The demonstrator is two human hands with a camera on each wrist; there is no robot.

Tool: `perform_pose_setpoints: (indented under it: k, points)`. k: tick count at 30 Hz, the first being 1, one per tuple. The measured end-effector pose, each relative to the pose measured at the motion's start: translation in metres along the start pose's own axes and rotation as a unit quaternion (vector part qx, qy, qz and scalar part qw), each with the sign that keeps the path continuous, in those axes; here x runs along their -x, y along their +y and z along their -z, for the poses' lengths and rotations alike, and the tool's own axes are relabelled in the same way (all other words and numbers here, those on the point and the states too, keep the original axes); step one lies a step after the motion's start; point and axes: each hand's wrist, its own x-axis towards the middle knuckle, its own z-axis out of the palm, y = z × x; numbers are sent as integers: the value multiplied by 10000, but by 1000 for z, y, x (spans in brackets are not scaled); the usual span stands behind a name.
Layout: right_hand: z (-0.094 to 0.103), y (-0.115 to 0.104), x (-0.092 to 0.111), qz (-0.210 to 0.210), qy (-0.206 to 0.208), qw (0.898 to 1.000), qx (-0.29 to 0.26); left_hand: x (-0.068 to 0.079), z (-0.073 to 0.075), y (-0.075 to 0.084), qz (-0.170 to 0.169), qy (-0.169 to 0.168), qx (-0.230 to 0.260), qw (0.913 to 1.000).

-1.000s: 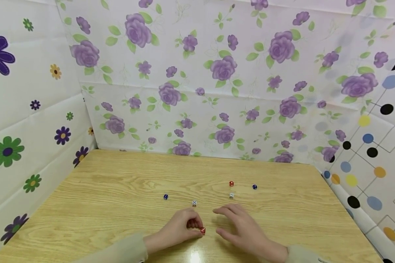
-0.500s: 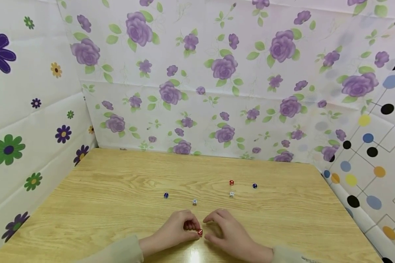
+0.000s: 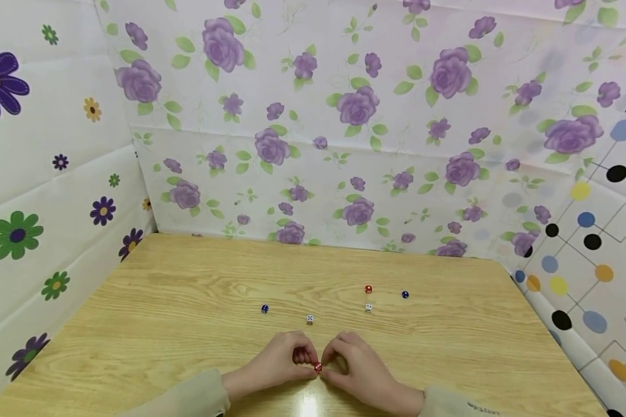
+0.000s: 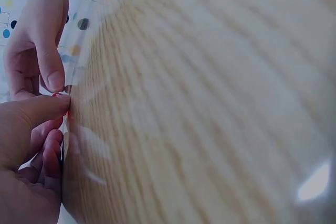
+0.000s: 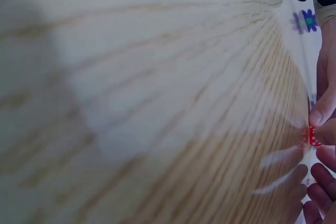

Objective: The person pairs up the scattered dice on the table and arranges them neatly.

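A small red die with white pips [image 3: 318, 367] sits low in the middle of the head view, right at the tabletop. My left hand [image 3: 287, 359] pinches it from the left between thumb and forefinger. From the right, my right hand [image 3: 357, 368] brings thumb and forefinger onto the same die, fingertips right at its side. The right wrist view shows the dotted face of the red die [image 5: 314, 137] between the thumbs; only a red sliver shows in the left wrist view, the rest hidden behind fingers.
On the wooden table [image 3: 198, 278], beyond the hands, lie a blue die [image 3: 264, 308] and a white die [image 3: 310, 319]. Further right are a red die [image 3: 368, 289], a white die [image 3: 368, 307] and a blue die [image 3: 405, 294]. A flowered cloth [image 3: 271, 185] hangs behind the table.
My right hand has moved left and its thumb and forefinger have closed in on the red die. The left hand keeps its pinch, shifted slightly left; the other dice stay put.
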Motion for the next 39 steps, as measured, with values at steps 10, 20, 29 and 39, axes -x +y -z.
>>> perform_pose_setpoints:
  k: [10, 20, 29, 39]
  points:
    - [-2, -1, -1, -11, -13, 9999, -142, 2, -1, -3, -80, 53, 131, 9999]
    - [-2, -1, -2, 99, 26, 9999, -87, 4, -2, -3, -161, 103, 142, 9997]
    - [22, 11, -11, 279, -84, 9996, 2, 4, -3, -1, -132, 76, 66, 9999]
    - [76, 48, -50, 697, 423, 9958, 428, 4, -3, -2, -70, 14, 65, 10000]
